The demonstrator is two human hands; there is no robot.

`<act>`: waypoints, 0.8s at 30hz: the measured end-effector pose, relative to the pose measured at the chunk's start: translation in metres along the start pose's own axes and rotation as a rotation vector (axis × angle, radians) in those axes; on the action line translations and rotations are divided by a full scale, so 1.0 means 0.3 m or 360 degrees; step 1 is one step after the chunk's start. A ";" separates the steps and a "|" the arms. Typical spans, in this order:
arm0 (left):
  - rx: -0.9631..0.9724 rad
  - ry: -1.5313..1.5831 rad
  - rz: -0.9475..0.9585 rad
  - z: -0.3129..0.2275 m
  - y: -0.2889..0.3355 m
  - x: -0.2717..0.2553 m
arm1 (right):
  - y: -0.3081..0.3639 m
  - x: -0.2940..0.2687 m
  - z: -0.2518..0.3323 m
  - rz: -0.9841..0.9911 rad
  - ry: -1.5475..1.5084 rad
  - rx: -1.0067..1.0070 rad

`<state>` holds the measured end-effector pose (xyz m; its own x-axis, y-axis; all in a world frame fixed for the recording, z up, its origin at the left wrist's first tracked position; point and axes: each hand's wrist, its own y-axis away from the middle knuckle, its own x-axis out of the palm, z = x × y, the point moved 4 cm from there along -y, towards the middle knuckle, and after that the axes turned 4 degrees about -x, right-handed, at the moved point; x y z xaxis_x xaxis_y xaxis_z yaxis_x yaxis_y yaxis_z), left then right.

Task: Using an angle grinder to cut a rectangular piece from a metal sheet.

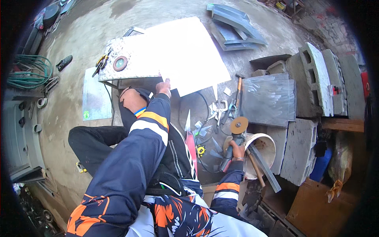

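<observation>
A large, glaring white sheet (189, 51) lies over a low metal-topped bench (126, 49). My left hand (163, 87) grips the sheet's near edge, with part of the fingers lost in the glare. On my right side, my right hand (237, 151) is closed around an angle grinder (238, 139). The grinder's round brown disc (239, 125) points away from me, beside a white bucket (266, 142). On the bench's left part are a loose round disc (120, 63) and yellow-handled pliers (102, 63).
A hammer (239, 89) and locking clamps (217, 111) lie between the sheet and stacked metal plates (268, 98). Concrete blocks (312, 75) stand at the right. A yellow tape measure (201, 150) lies near my legs. Bent metal channels (239, 29) are at the back; a green hose (29, 73) is far left.
</observation>
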<state>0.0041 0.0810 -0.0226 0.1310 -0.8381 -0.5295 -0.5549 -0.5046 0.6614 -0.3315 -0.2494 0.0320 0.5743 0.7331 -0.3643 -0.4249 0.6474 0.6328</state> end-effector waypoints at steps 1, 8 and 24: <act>-0.0081 0.0149 0.0077 0.012 0.009 0.051 | -0.006 -0.030 -0.029 -0.0042 0.0046 -0.0018; 0.0066 -0.0085 0.0056 0.036 -0.222 0.016 | -0.035 0.051 -0.054 -0.0021 0.0338 -0.0180; 0.2058 -0.1795 -0.0244 -0.114 0.264 0.037 | -0.036 0.175 0.067 0.0069 0.0598 -0.0149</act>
<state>-0.0104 0.0245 0.0420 -0.0406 0.0310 -0.9987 -0.9172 0.3954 0.0496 -0.2828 -0.2221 0.0198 0.2655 0.7741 -0.5747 -0.5150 0.6178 0.5943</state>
